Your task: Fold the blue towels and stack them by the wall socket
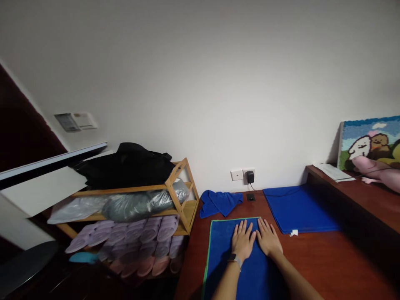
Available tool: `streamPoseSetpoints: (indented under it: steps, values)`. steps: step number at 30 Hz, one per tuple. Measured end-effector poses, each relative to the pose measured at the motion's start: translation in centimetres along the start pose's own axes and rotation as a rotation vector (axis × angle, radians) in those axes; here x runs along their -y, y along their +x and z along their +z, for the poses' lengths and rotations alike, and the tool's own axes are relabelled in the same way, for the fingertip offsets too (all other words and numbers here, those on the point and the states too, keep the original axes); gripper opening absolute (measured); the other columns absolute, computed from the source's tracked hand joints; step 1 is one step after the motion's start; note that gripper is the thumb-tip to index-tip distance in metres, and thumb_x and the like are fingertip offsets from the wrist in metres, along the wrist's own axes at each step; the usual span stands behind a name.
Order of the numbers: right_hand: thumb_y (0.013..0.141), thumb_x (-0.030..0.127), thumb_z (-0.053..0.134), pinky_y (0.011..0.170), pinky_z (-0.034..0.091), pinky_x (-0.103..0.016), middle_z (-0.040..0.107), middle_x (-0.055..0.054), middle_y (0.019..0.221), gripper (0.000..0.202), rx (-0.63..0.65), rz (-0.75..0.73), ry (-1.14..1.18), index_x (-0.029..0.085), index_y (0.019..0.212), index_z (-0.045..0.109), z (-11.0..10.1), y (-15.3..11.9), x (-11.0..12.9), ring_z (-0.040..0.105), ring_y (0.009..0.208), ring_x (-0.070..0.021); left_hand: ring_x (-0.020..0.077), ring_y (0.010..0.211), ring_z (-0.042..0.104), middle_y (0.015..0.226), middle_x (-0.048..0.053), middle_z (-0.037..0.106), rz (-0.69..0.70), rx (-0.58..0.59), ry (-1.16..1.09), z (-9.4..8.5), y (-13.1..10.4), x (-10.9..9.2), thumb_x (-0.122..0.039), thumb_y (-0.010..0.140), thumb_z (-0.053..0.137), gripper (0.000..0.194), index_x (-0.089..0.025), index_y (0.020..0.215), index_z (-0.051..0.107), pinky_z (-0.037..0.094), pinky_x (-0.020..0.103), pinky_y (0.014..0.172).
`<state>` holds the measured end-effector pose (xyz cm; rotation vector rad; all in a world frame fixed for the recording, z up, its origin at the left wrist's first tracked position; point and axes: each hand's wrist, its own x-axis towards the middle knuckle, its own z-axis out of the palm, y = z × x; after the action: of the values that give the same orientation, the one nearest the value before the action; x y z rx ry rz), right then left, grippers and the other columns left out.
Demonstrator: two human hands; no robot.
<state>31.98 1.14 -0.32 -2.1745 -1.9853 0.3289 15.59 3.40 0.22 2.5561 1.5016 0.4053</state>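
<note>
A blue cloth with a green edge (220,250) lies spread flat on the reddish-brown wooden desk (312,262). Pressed flat on its upper part is my left hand (243,241), fingers stretched out, with a watch (234,259) on the wrist. Close beside it, my right hand (268,237) also rests flat near the cloth's top right corner, fingers straight and pointing away from me. Neither hand grips anything. My forearms cover part of the cloth, and its near end runs out of view.
A crumpled blue cloth (220,203) lies behind, and a folded blue cloth stack (301,210) to the right. A black plug (250,177) sits in the wall socket. Left stands a wooden rack (187,208) with slippers (150,229); right, a raised shelf (371,187) holds a pink plush toy (379,173).
</note>
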Motion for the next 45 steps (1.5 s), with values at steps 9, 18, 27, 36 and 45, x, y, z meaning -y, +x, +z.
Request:
streamPoseSetpoints:
  steps: [9,18,27,36,45]
  values:
    - [0.101,0.050,0.014,0.130,0.006,-0.043,0.021,-0.002,0.173,0.074,-0.016,0.022,-0.001,0.015,0.166,0.020,0.5,0.1,-0.1,0.014,0.161,-0.0198,0.0261,0.157,0.030,0.170,0.009,0.033,-0.307,0.000,0.215,-4.6,-6.2,11.7,-0.054,0.107,0.023,0.065,-0.022,0.162,0.036,0.028,0.048,0.127]
    - [0.102,0.051,0.011,0.130,0.007,-0.041,0.020,-0.001,0.174,0.074,-0.004,0.030,-0.048,0.014,0.166,0.019,0.1,-0.3,0.2,0.012,0.161,-0.0196,0.0261,0.152,0.039,0.165,0.010,0.044,-0.314,-0.057,0.182,-5.7,-6.6,11.2,-0.052,0.106,0.030,0.062,-0.020,0.158,0.045,0.032,0.045,0.124]
    - [0.102,0.052,0.015,0.130,0.008,-0.042,0.022,-0.001,0.173,0.073,-0.020,0.032,-0.062,0.017,0.166,0.021,0.5,-0.1,-0.1,0.015,0.161,-0.0203,0.0252,0.138,0.053,0.153,0.005,0.060,-0.310,-0.124,0.131,-7.3,-4.1,13.3,-0.041,0.108,0.033,0.048,-0.027,0.146,0.059,0.042,0.043,0.113]
    - [0.103,0.048,0.016,0.130,0.007,-0.041,0.019,0.001,0.173,0.071,-0.012,0.038,-0.051,0.016,0.166,0.019,0.1,-0.1,0.1,0.013,0.161,-0.0191,0.0278,0.143,0.049,0.160,0.006,0.052,-0.309,-0.162,0.100,-6.5,-3.9,13.2,-0.033,0.106,0.033,0.051,-0.026,0.152,0.052,0.042,0.049,0.117]
    - [0.103,0.044,0.020,0.130,0.008,-0.044,0.021,-0.003,0.173,0.069,-0.023,0.021,-0.034,0.014,0.165,0.021,0.1,-0.1,0.1,0.014,0.161,-0.0207,0.0231,0.157,0.031,0.168,0.006,0.040,0.101,-0.062,0.014,-0.4,-1.0,-0.1,-0.047,0.109,0.024,0.058,-0.026,0.160,0.041,0.026,0.050,0.129]
